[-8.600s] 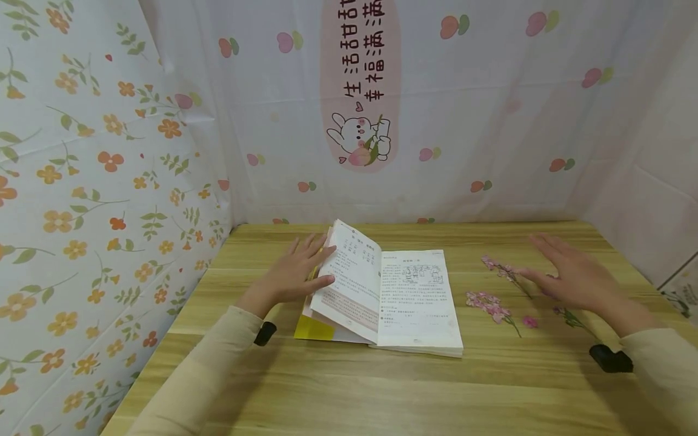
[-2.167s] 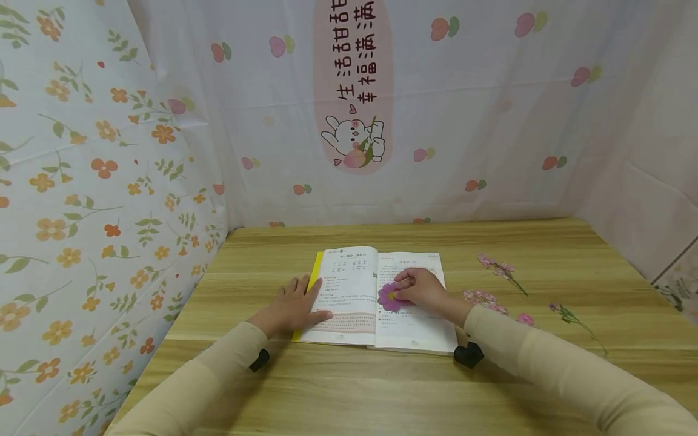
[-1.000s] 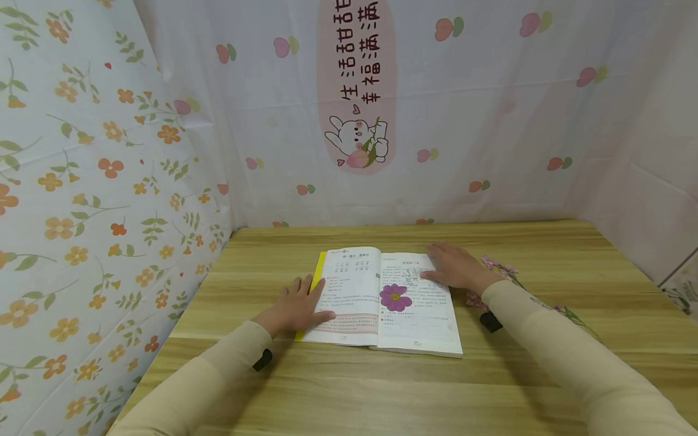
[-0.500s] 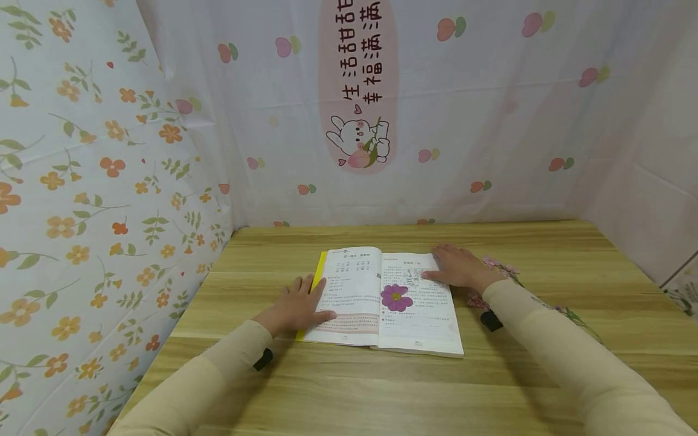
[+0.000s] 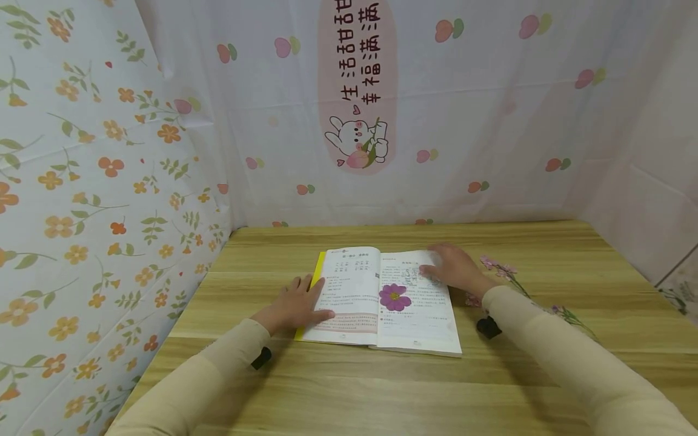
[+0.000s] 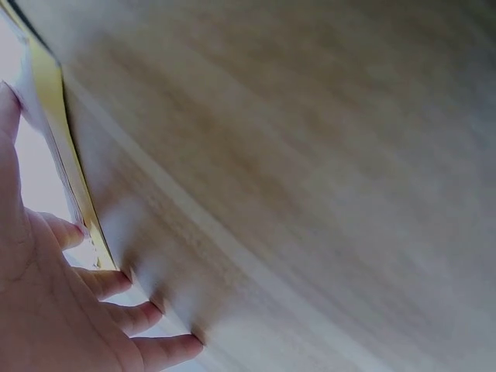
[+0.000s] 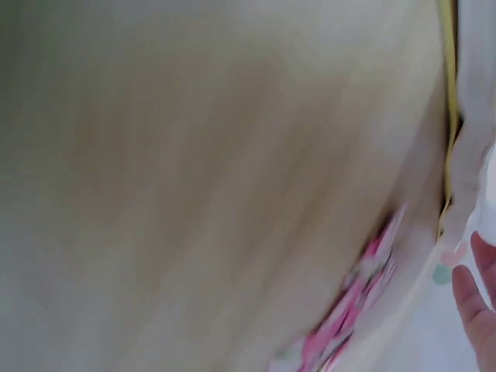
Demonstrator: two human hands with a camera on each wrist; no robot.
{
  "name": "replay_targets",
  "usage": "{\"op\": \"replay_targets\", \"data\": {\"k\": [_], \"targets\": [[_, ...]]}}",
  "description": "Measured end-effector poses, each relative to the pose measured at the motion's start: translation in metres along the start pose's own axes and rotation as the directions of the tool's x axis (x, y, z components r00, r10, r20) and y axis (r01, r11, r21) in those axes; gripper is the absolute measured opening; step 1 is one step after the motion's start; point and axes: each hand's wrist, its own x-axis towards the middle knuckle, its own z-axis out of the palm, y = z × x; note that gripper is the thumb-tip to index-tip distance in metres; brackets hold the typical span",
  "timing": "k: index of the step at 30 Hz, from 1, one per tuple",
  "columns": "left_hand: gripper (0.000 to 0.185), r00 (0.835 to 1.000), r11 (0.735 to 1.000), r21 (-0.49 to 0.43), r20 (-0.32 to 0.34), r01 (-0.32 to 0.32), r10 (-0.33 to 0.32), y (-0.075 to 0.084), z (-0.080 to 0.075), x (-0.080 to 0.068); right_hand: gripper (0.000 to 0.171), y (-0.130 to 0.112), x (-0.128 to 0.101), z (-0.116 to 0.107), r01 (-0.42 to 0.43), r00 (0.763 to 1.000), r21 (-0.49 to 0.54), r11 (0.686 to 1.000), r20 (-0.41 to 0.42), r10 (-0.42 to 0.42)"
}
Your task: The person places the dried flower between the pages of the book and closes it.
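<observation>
Beige-sleeved left hand (image 5: pixel 299 304) flat, pinning book (image 5: pixel 382 300); right hand (image 5: pixel 455 269) apparently flat on right page.

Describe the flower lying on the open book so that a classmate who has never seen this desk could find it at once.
Start at the wooden table and find the open book between the two hands. On its right page, close to the centre fold, lies a flat purple flower with a yellow middle. Unlike the pink sprigs on the table beside the book, it is a single round bloom.
</observation>
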Motion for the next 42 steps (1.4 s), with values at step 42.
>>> {"op": "replay_targets", "data": {"k": [42], "targets": [[0.093, 1.000, 1.000, -0.001, 0.003, -0.005, 0.005, -0.007, 0.002, 0.005, 0.053, -0.114, -0.052, 0.029, -0.296, 0.955, 0.756, 0.583, 0.255, 0.154]]}}
